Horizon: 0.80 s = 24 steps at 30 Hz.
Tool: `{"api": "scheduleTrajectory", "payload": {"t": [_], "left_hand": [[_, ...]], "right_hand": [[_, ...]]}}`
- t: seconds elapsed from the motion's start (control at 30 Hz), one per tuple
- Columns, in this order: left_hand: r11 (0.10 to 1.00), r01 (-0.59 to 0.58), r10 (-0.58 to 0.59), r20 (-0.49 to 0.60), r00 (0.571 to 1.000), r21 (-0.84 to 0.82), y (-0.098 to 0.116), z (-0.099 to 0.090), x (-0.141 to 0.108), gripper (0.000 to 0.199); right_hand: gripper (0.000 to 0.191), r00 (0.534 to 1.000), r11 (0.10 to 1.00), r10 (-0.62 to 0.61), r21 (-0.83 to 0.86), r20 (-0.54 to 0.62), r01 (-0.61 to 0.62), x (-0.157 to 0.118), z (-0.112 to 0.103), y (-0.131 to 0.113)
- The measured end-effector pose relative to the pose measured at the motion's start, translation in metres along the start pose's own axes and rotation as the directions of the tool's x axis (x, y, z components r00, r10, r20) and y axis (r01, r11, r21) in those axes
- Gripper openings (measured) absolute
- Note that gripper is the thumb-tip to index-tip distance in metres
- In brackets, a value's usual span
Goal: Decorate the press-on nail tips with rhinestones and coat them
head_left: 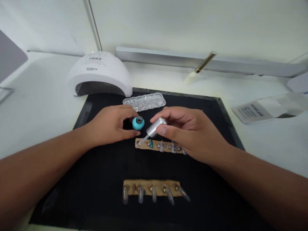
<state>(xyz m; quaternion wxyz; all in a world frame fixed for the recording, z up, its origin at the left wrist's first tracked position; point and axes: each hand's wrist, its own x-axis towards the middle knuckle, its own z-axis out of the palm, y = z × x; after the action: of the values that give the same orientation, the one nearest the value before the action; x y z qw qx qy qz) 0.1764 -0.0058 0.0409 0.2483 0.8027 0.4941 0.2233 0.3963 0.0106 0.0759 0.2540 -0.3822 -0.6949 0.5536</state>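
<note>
Between the thumb and fingers of my left hand [113, 124] is a small turquoise bottle [138, 124], upright with its dark neck uncapped. My right hand [185, 130] pinches a silver cap [156, 127], tilted, with its brush [144, 139] pointing down-left to the left end of a cardboard strip [155, 144]. That strip holds several nail tips, one of them green [151, 143]; my right hand hides part of its right end. Closer to me lies a second cardboard strip [157, 183] with several clear nail tips.
A black mat [96, 192] lies under the strips. Behind my hands are a clear compartment case [147, 98] of small stones and a white nail lamp [102, 72]. A gold-handled brush [204, 62] stands at the back, and a white box [262, 110] lies at the right.
</note>
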Motion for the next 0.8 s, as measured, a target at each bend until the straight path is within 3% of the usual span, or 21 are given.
{"api": "scheduleTrajectory", "payload": {"t": [0.4,0.63,0.8], "left_hand": [[1.000,0.014,-0.014,0.019,1.000,-0.017,-0.002,0.001,0.000,0.020],[0.999,0.016,-0.015,0.033,0.999,-0.041,-0.002,0.001,0.000,0.020],[0.996,0.079,-0.075,0.081,0.994,-0.039,-0.005,0.000,-0.005,0.037]], "right_hand": [[0.031,0.997,0.999,-0.036,-0.012,-0.062,0.036,0.007,-0.014,0.006],[0.026,0.997,0.966,-0.064,0.248,-0.044,0.073,0.011,-0.018,0.012],[0.030,0.997,0.828,-0.043,0.557,-0.065,0.072,0.014,-0.026,0.019]]}}
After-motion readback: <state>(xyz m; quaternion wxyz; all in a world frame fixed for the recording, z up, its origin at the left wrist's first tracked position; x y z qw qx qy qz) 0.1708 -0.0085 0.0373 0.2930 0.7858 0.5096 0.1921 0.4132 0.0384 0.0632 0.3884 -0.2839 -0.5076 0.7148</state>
